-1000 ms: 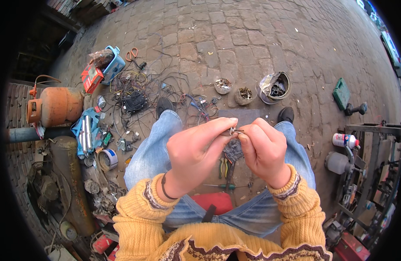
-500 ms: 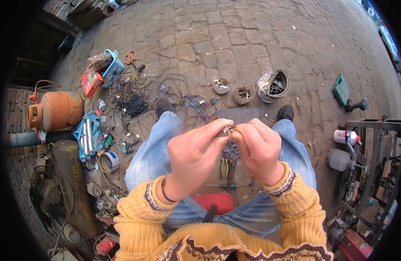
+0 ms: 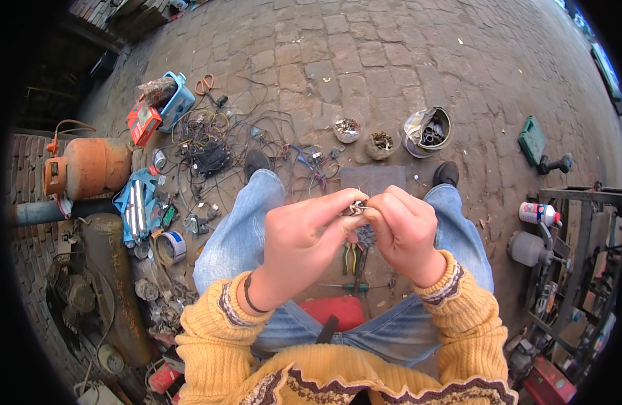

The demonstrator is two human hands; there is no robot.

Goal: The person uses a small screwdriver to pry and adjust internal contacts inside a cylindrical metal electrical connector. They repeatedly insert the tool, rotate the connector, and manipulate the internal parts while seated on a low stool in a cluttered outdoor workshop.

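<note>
In front of my lap, my left hand [image 3: 294, 233] pinches a small dark-and-silver metal piece [image 3: 355, 208] between thumb and fingers. My right hand [image 3: 407, 228] is closed against it, its thumb and forefinger gripping a thin silvery bit [image 3: 368, 207] that meets the piece. The exact kind of either is too small to tell. Below my hands, pliers with yellow-and-black handles [image 3: 350, 259] lie on the ground between my legs. A green-handled screwdriver [image 3: 355, 287] lies nearer to me. Just beyond my fingers is a flat grey sheet [image 3: 375, 177].
Two tubs of small metal parts, one here [image 3: 347, 130] and another tub [image 3: 379, 145], stand ahead beside a bucket [image 3: 427, 131]. Tangled wires [image 3: 206, 152] spread at left near an orange gas cylinder [image 3: 98, 167]. A metal rack [image 3: 581, 196] and a green case [image 3: 531, 140] are at right.
The small metal piece has tilted slightly between my fingers, and the thin silvery bit shows more clearly. Both hands stay together in nearly the same place; the whole view has shifted slightly.
</note>
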